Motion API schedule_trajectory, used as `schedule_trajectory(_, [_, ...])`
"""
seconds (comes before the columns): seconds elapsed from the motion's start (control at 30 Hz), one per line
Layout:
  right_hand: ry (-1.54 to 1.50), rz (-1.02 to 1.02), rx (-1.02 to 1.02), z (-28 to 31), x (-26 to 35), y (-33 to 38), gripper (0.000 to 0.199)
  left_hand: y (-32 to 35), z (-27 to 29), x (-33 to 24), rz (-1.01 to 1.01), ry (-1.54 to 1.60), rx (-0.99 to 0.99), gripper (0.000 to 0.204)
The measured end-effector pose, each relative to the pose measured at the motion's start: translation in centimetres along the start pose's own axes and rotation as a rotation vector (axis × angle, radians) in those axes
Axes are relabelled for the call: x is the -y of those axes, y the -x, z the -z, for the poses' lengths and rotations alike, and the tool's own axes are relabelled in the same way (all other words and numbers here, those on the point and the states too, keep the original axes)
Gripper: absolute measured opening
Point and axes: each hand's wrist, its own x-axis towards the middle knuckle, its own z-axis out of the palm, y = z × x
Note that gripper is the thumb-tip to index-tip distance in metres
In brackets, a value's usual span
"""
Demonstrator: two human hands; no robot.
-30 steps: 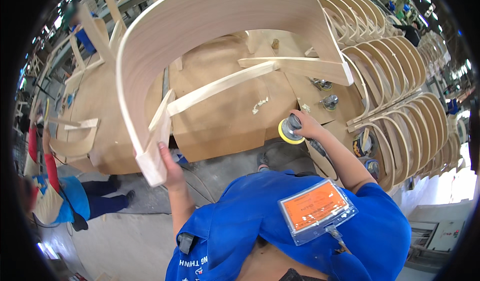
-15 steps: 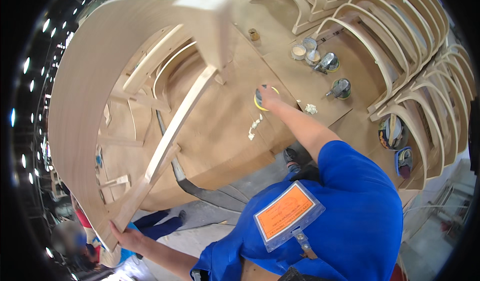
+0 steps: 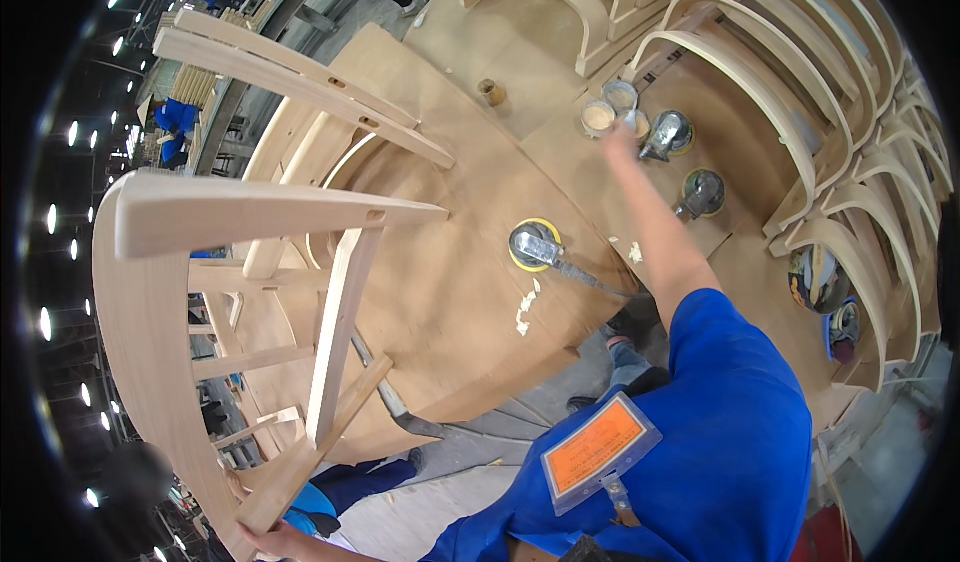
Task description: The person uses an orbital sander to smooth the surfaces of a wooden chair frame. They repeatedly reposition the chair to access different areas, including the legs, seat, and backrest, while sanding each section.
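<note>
Left hand closed around the lower end of a curved wooden chair frame, held raised at far left beside the workbench. Orbital sander lying unheld on the bench at centre. Right hand stretched out to small round containers; grip blurred, could not tell. Stacked bent frames at right.

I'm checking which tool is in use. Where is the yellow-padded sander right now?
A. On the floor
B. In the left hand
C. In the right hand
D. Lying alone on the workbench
D: the sander lies on the workbench, untouched, while the right hand reaches toward the small round containers.
</note>
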Motion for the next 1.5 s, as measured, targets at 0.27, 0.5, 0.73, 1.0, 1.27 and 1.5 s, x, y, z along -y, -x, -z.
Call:
schedule_trajectory(0.27, [0.129,-0.292,0.027,-1.0,-4.2,-8.5,0.028,-1.8,0.1,0.3,0.043,-0.051,-0.039,0.062])
schedule_trajectory(0.5, [0.236,-0.188,0.034,-1.0,-4.7,-9.2,0.037,-2.9,0.9,1.1,0.047,-0.060,0.039,0.056])
schedule_trajectory(0.73, [0.206,-0.031,-0.044,1.6,-3.7,-7.9,0.035,-1.2,-1.2,0.8,0.042,0.052,-0.038,0.045])
schedule_trajectory(1.0, [-0.521,0.017,0.446,7.4,2.1,6.4,0.023,0.6,-1.7,3.2,0.001,0.345,0.626,0.087])
schedule_trajectory(1.27, [-0.584,0.310,1.033,17.6,15.9,32.0,0.019,4.0,-1.4,6.0,-0.246,0.504,0.694,0.087])
schedule_trajectory(1.5, [-0.657,0.946,0.922,22.9,30.3,44.3,0.020,10.4,2.5,5.7,-0.274,0.585,0.674,0.089])
